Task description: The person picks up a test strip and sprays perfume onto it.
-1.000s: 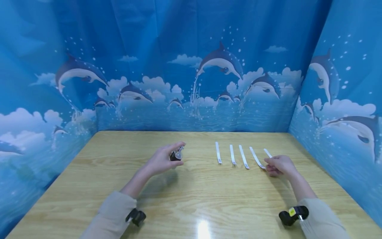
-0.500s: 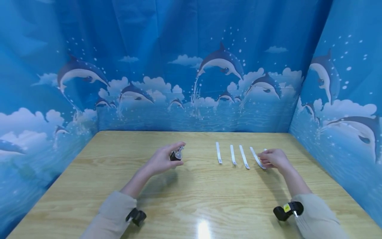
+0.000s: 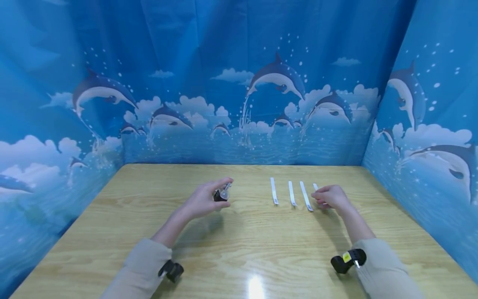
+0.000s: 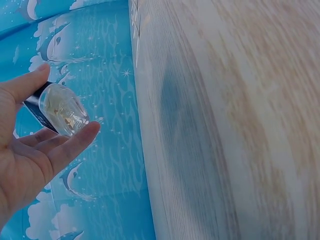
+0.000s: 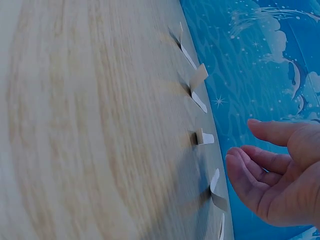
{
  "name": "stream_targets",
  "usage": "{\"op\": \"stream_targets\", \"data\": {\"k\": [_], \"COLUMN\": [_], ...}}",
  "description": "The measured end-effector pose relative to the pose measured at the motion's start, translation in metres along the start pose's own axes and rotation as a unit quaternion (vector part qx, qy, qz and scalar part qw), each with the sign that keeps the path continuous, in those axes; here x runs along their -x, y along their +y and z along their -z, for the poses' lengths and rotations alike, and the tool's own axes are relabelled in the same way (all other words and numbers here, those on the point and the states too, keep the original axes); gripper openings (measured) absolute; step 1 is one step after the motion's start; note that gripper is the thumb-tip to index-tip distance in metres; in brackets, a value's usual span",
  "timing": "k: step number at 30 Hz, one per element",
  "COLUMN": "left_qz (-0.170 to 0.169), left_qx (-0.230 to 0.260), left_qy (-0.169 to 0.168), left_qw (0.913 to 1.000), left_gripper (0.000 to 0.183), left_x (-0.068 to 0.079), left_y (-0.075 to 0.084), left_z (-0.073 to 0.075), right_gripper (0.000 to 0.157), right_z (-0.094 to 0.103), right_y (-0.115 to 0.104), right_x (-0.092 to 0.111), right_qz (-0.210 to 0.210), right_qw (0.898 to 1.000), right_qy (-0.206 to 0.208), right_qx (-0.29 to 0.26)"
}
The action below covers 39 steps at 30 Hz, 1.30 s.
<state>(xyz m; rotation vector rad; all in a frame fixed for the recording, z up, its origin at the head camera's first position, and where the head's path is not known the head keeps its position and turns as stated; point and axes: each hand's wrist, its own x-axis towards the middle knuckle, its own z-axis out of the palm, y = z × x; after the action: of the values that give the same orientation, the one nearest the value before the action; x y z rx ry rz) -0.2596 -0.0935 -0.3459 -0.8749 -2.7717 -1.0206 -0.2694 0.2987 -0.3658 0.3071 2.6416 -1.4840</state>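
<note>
"So, how does that bottle (image 4: 65, 110) sit?"

"Above the bench (image 3: 239, 249), well to the left of the row of paper strips (image 3: 305, 196). The left hand (image 3: 201, 201) pinches it between thumb and fingers."

"And its feel?"

"Hard and stiff, I'd judge, and fairly light, though with some heft if the clear part is glass. That smooth surface is probably slick, and a drop could chip it. The black part looks the surer hold, with fingers on opposite sides."

"The strips?"

"Next to weightless, I'd say, bendy and easy to crease. Better to pinch one softly by its upturned end than to scrape at the flat part."

"What about the right hand (image 3: 333, 197)?"

"Over the right part of the row, fingers loosely bent, thumb apart, nothing held. Whether it brushes a strip, I can't tell."

"And how do they look?"

"The bottle is clear at one end and black at the other, with pale marking too small to read and a yellowish glint inside. The strips are narrow and white, set side by side, ends kinked up."
</note>
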Motion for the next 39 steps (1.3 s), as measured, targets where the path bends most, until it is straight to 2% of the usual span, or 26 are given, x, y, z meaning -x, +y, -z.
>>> {"op": "stream_targets", "data": {"k": [6, 15, 21, 28, 33, 39], "left_qz": [0.001, 0.002, 0.002, 0.003, 0.000, -0.008], "left_qx": [0.000, 0.001, 0.003, -0.003, -0.005, -0.002], "left_qy": [-0.002, -0.002, -0.003, -0.007, -0.009, -0.007], "left_qw": [1.0000, 1.0000, 1.0000, 1.0000, 0.9999, 0.9999], "left_gripper": [0.067, 0.067, 0.066, 0.066, 0.066, 0.066], "left_x": [0.000, -0.001, -0.001, -0.002, -0.002, -0.002], "left_y": [0.001, 0.001, 0.001, 0.000, -0.002, -0.002], "left_z": [0.000, 0.000, 0.000, -0.001, -0.002, -0.003], "right_gripper": [0.035, 0.032, 0.026, 0.020, 0.024, 0.028], "right_z": [-0.009, -0.017, -0.020, -0.027, -0.029, -0.030], "right_y": [0.001, 0.009, 0.008, 0.009, 0.011, 0.012], "right_x": [-0.005, -0.014, -0.012, -0.014, -0.016, -0.015], "right_qz": [0.003, -0.028, -0.009, 0.026, 0.021, 0.011], "right_qw": [1.000, 0.999, 0.999, 0.997, 0.997, 0.998], "right_qy": [0.002, 0.003, 0.001, 0.013, 0.022, 0.020], "right_qx": [-0.017, 0.015, 0.054, 0.068, 0.075, 0.053]}}
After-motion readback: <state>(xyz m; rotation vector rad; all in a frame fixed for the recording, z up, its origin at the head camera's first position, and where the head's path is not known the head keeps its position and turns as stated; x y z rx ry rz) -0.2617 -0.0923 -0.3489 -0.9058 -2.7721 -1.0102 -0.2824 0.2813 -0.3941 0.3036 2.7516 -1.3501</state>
